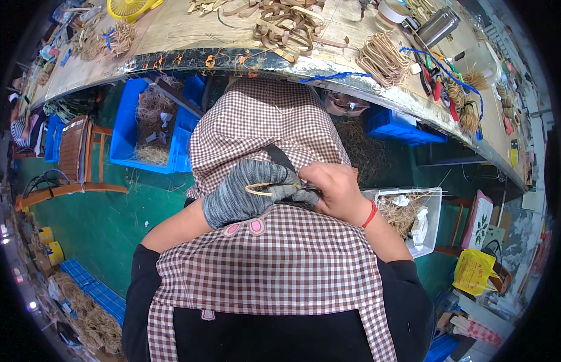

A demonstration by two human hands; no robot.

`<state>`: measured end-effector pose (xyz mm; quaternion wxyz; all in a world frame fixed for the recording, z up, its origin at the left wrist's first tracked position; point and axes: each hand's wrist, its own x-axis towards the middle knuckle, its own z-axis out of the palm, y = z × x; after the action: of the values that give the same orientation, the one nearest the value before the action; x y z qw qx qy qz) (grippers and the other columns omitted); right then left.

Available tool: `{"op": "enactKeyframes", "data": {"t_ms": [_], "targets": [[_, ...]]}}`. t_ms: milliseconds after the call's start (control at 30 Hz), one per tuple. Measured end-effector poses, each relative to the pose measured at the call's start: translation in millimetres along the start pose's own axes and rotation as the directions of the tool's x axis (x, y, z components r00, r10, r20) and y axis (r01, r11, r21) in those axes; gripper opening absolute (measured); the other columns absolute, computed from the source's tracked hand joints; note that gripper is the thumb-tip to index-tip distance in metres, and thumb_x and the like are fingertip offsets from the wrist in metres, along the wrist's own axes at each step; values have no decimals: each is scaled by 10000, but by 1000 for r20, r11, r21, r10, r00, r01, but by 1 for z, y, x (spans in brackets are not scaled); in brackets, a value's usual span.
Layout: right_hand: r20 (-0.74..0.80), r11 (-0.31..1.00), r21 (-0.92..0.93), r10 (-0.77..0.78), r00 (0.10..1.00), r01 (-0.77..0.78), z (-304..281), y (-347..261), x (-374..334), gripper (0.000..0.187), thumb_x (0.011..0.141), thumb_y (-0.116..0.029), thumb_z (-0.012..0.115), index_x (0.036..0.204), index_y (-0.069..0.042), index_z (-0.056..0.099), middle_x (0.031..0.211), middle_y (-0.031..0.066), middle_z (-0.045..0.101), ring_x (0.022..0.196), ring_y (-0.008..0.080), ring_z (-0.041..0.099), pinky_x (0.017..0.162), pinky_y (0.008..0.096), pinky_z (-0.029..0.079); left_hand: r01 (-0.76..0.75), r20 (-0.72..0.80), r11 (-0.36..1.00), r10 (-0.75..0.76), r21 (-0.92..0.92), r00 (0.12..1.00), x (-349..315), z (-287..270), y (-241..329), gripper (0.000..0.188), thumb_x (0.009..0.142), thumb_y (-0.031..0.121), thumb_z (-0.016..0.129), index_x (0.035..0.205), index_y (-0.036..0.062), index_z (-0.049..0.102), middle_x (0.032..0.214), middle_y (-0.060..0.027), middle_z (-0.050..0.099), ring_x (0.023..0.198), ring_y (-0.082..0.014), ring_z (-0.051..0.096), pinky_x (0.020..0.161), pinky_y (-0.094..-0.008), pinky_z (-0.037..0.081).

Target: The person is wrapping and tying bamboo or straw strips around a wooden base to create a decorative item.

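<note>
My left hand [250, 190], in a grey knitted glove, is closed over my lap. A thin pale cane-like strip [258, 189] curves in a loop out of its grip. My bare right hand [334, 188], with a red cord [371, 215] round the wrist, is closed against the left fingertips. Whatever lies between its fingers is hidden; a small dark edge shows where the hands meet. Beneath both hands spreads a brown-and-white checked apron [268, 259]. A black strap [281, 158] lies on the cloth just beyond the gloved hand.
Ahead stands a worn wooden workbench [190, 36] with curled brown strips [289, 27], a coiled cane bundle [383, 59], red-handled pliers [436, 89] and a metal flask [438, 27]. Blue crates [120, 130] sit beneath. A white bin [434, 223] of scraps is at my right, a wooden chair [75, 151] at left.
</note>
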<state>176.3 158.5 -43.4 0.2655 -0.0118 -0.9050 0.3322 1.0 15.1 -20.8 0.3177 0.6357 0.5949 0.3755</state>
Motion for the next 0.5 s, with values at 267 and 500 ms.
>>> {"op": "enactKeyframes", "data": {"t_ms": [267, 500], "targets": [[21, 999, -29, 17, 1000, -17, 0, -2, 0, 335, 668, -66, 665, 997, -84, 602, 709, 65, 574, 604, 257, 601, 514, 373, 466, -198, -18, 975, 201, 103, 979, -1, 2, -5, 162, 860, 174, 689, 986, 75, 715, 828, -93, 698, 724, -235, 669, 669, -326, 543], [123, 992, -121, 44, 991, -29, -5, -6, 1, 360, 683, -100, 679, 1036, -110, 608, 703, 48, 561, 607, 248, 608, 505, 371, 463, -30, 7, 987, 29, 157, 1000, -1, -2, 4, 167, 887, 205, 638, 981, 83, 702, 802, -103, 674, 683, -268, 648, 630, -368, 528]]}}
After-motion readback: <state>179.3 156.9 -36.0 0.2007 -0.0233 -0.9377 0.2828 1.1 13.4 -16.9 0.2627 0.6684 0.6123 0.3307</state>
